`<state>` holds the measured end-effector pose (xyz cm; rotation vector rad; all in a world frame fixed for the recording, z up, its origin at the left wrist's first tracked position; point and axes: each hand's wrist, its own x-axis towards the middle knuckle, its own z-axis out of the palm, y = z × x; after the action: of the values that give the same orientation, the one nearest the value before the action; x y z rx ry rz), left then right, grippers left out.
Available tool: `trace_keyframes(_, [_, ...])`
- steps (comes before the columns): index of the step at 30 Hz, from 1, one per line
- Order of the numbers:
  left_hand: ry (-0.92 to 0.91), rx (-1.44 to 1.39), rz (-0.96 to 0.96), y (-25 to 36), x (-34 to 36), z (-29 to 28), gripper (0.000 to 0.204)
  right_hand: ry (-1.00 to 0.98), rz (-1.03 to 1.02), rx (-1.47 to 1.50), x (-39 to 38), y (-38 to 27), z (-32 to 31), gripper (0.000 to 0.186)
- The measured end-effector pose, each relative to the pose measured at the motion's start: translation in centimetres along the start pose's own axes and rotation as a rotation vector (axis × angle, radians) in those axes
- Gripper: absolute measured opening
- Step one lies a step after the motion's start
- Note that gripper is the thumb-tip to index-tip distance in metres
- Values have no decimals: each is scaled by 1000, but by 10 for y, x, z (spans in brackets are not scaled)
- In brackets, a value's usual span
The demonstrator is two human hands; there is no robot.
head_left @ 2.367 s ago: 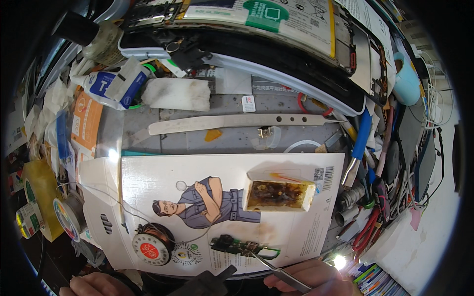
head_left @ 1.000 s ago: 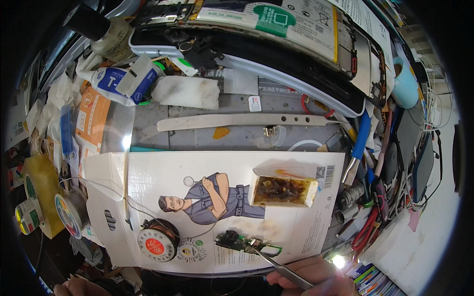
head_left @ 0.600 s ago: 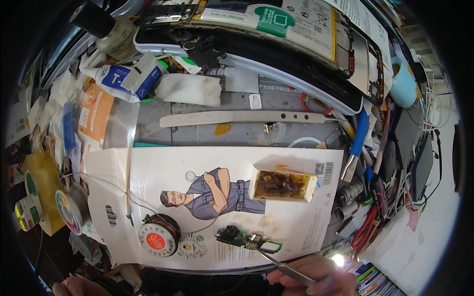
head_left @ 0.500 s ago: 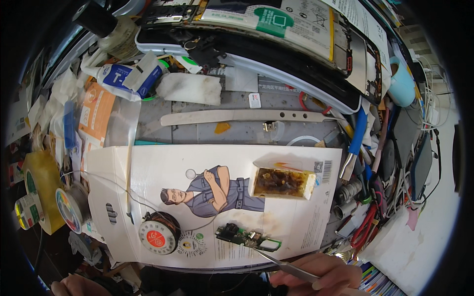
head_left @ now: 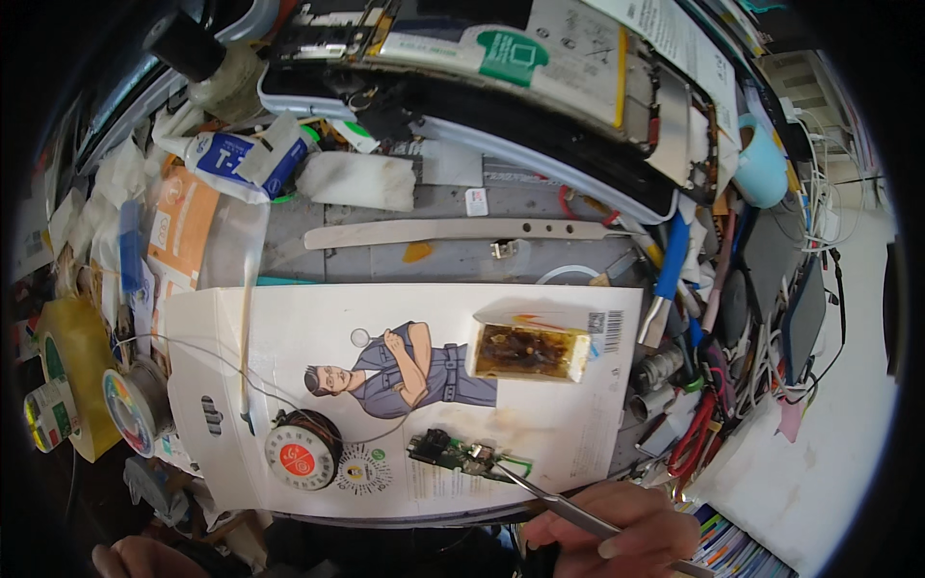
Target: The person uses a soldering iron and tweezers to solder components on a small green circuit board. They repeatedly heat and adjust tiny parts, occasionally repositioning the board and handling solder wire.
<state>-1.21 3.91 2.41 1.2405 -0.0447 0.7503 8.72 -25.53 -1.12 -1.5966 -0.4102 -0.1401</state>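
- Right hand: fingers pinch the tweezers, tip at the circuit board, which lies on the white cardboard.
- Left hand: at the lower edge; its fingers' state I cannot tell.
- A light, steady touch probably protects the board best.

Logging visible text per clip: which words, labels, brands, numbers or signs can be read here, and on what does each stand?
Wording is located, not copied.
Blue-and-white squeeze tube: large white-on-blue lettering, partly covered.
Round white spool face with red centre: small characters, not clearly readable.
White cardboard sheet: barcode; fine print too small.
Silver battery with green sticker: print blurred.
Green-and-black circuit board: any markings too small.
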Motion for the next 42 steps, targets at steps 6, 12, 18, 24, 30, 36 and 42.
trace_keyframes(6, [271, 45, -69, 17, 21, 5, 41, 101, 298, 163, -7, -36, -5, 43])
trace_keyframes(12, [95, -290, -148, 42, 37, -7, 28, -17, 221, 222, -14, -71, -12, 38])
trace_keyframes(18, [-190, 125, -10, 44, 29, 40, 43, 130, 85, 63, -32, -95, 19, 33])
trace_keyframes(24, [-586, 407, 56, 35, 48, 41, 41, 232, -111, -58, -50, -83, 52, 30])
trace_keyframes(30, [-747, 553, 140, 33, 50, 41, 48, 133, -269, -161, -50, -77, 55, 19])
trace_keyframes(36, [-777, 647, 167, 31, 45, 50, 45, -54, -343, -236, -48, -80, 41, 36])
trace_keyframes(42, [-704, 674, 94, 32, 40, 45, 37, -79, -413, -211, -47, -76, 38, 28])
